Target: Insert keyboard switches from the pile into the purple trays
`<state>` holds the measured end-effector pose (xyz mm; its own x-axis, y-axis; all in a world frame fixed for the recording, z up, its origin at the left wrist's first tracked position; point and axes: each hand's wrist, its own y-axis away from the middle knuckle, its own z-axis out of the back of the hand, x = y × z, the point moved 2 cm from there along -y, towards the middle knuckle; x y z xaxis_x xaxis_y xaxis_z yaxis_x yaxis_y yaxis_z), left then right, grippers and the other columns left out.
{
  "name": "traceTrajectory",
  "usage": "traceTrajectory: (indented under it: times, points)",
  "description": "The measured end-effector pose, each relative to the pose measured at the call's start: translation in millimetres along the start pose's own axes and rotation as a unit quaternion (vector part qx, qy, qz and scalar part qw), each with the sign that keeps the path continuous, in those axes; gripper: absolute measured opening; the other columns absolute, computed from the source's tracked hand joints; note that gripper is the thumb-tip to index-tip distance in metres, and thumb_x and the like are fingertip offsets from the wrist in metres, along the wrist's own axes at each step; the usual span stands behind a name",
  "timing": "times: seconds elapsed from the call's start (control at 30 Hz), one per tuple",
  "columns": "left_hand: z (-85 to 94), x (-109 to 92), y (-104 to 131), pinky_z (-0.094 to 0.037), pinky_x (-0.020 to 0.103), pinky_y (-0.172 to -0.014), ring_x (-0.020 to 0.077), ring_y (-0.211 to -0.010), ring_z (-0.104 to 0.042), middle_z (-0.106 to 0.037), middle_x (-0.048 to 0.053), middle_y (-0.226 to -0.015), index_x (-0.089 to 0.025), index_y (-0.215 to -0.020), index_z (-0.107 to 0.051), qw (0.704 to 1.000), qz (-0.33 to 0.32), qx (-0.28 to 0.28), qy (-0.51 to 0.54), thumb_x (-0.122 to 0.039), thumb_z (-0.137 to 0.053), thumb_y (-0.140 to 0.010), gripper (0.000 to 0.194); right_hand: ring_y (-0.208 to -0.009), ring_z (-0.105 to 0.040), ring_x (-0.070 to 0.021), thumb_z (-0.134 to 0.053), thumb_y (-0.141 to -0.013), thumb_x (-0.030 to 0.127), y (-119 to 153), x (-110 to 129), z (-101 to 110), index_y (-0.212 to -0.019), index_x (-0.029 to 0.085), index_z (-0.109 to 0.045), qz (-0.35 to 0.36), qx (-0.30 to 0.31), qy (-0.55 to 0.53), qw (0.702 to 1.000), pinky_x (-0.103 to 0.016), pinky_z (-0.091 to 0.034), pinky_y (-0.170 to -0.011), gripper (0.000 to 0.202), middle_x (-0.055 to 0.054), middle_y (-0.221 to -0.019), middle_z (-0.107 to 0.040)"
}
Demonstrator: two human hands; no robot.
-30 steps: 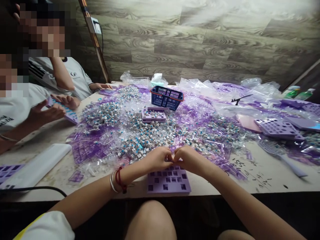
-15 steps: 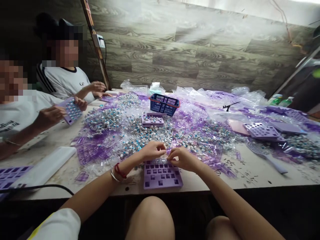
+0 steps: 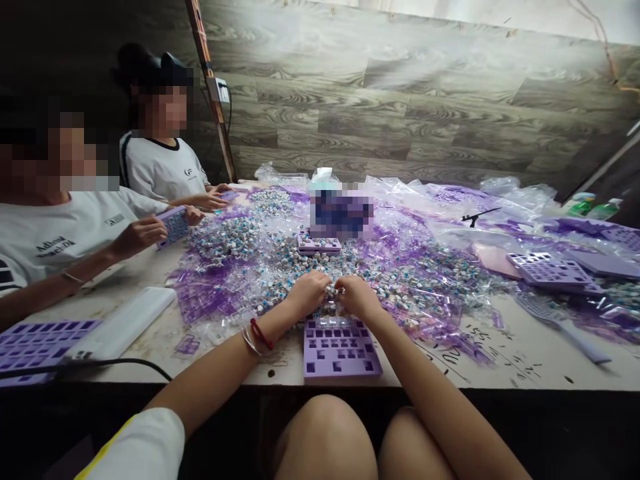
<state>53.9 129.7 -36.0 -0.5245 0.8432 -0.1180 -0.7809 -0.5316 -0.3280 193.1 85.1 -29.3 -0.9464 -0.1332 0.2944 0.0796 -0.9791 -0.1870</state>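
Note:
A purple tray with square holes (image 3: 343, 353) lies at the table's front edge, with clear plastic pieces along its back row. Just beyond it, my left hand (image 3: 311, 292) reaches into a heap of small white and blue parts (image 3: 270, 270), its fingers curled together. Close beside it on the right, my right hand (image 3: 356, 295) is also curled, fingertips pinched at the heap. Whatever either hand holds is too small to make out. Behind them, a smaller purple tray (image 3: 319, 244) has loose parts on top.
Two people sit at the left; one person's hand (image 3: 145, 235) holds a purple tray. A white bar (image 3: 125, 323) and a black cable (image 3: 100, 363) lie at left. A blurred dark basket (image 3: 341, 215) stands behind. Stacked trays (image 3: 547, 269) and a grey brush (image 3: 575, 333) lie right.
Both my hands have moved from the tray's back edge forward into the heap. The view has turned slightly left. The nearest person's tray has tilted.

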Motion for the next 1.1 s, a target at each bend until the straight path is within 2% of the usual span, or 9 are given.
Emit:
traceTrajectory:
  times: [0.17,0.33,0.5,0.6,0.73,0.87,1.0,1.1]
  points:
    - [3.7,-1,1,-0.044,0.037,-0.089,0.0241,-0.097,-0.056,-0.065,0.009,-0.093,-0.014,-0.095,-0.066,1.0,0.011,-0.014,0.017,-0.008,-0.053,-0.082,0.02,-0.089,-0.061,-0.02,-0.051,-0.075,0.001,-2,2,-1,-0.085,0.017,-0.066,0.006,-0.002,0.014,1.0,-0.026,-0.043,-0.078,0.024,-0.007,-0.091,-0.068]
    - [9.6,-6,2,-0.045,0.037,-0.088,0.024,-0.096,-0.056,-0.065,0.009,-0.092,-0.014,-0.099,-0.066,0.998,0.008,-0.049,0.037,-0.008,-0.052,-0.084,0.021,-0.089,-0.061,-0.0205,-0.051,-0.078,0.004,10,-3,15,-0.093,0.018,-0.065,0.002,-0.039,0.02,0.999,-0.028,-0.043,-0.079,0.025,-0.008,-0.096,-0.067]
    - [6.3,-9,2,-0.046,0.031,-0.085,0.0196,-0.091,-0.057,-0.064,0.008,-0.09,-0.012,-0.105,-0.065,0.988,-0.001,-0.091,0.129,-0.005,-0.053,-0.083,0.026,-0.074,-0.063,-0.0163,-0.054,-0.074,0.004,30,-14,38,-0.086,0.017,-0.066,0.054,-0.097,-0.105,0.988,-0.028,-0.048,-0.071,0.021,-0.005,-0.085,-0.068]
    - [0.9,-11,2,-0.048,0.027,-0.078,0.016,-0.08,-0.058,-0.063,0.005,-0.085,-0.014,-0.101,-0.069,0.975,0.001,-0.089,0.206,-0.005,-0.056,-0.082,0.025,-0.072,-0.063,-0.0162,-0.056,-0.074,0.007,46,-18,44,-0.081,0.017,-0.069,0.083,-0.077,-0.177,0.978,-0.028,-0.051,-0.068,0.018,-0.005,-0.081,-0.068]
    - [-3.8,-17,3,-0.047,0.025,-0.071,0.0138,-0.073,-0.058,-0.061,0.005,-0.078,-0.014,-0.099,-0.072,0.963,0.004,-0.073,0.259,-0.007,-0.056,-0.082,0.025,-0.074,-0.064,-0.0165,-0.058,-0.073,0.01,71,-22,42,-0.083,0.017,-0.071,0.083,-0.022,-0.226,0.97,-0.026,-0.054,-0.066,0.018,-0.007,-0.088,-0.068]
    - [-4.8,-22,6,-0.047,0.024,-0.07,0.0124,-0.071,-0.057,-0.061,0.005,-0.082,-0.014,-0.101,-0.071,0.958,-0.004,-0.067,0.278,-0.008,-0.058,-0.079,0.026,-0.073,-0.064,-0.0149,-0.056,-0.073,0.008,91,-24,37,-0.088,0.018,-0.071,0.097,0.007,-0.225,0.97,-0.026,-0.054,-0.067,0.024,-0.006,-0.089,-0.068]
    - [-5.4,-26,7,-0.047,0.023,-0.071,0.012,-0.072,-0.057,-0.061,0.004,-0.084,-0.015,-0.103,-0.07,0.96,-0.023,-0.063,0.271,0.0,-0.055,-0.074,0.036,-0.072,-0.064,-0.0138,-0.056,-0.074,0.006,100,-26,35,-0.101,0.021,-0.067,0.108,0.006,-0.226,0.968,-0.026,-0.053,-0.068,0.032,-0.002,-0.085,-0.068]
    - [-3.9,-28,7,-0.047,0.023,-0.071,0.0118,-0.073,-0.057,-0.062,0.004,-0.085,-0.015,-0.102,-0.07,0.959,-0.033,-0.065,0.274,0.001,-0.052,-0.076,0.035,-0.07,-0.064,-0.0143,-0.062,-0.074,0.008,99,-26,34,-0.089,0.02,-0.067,0.103,0.002,-0.21,0.972,-0.026,-0.051,-0.067,0.02,-0.001,-0.079,-0.069]
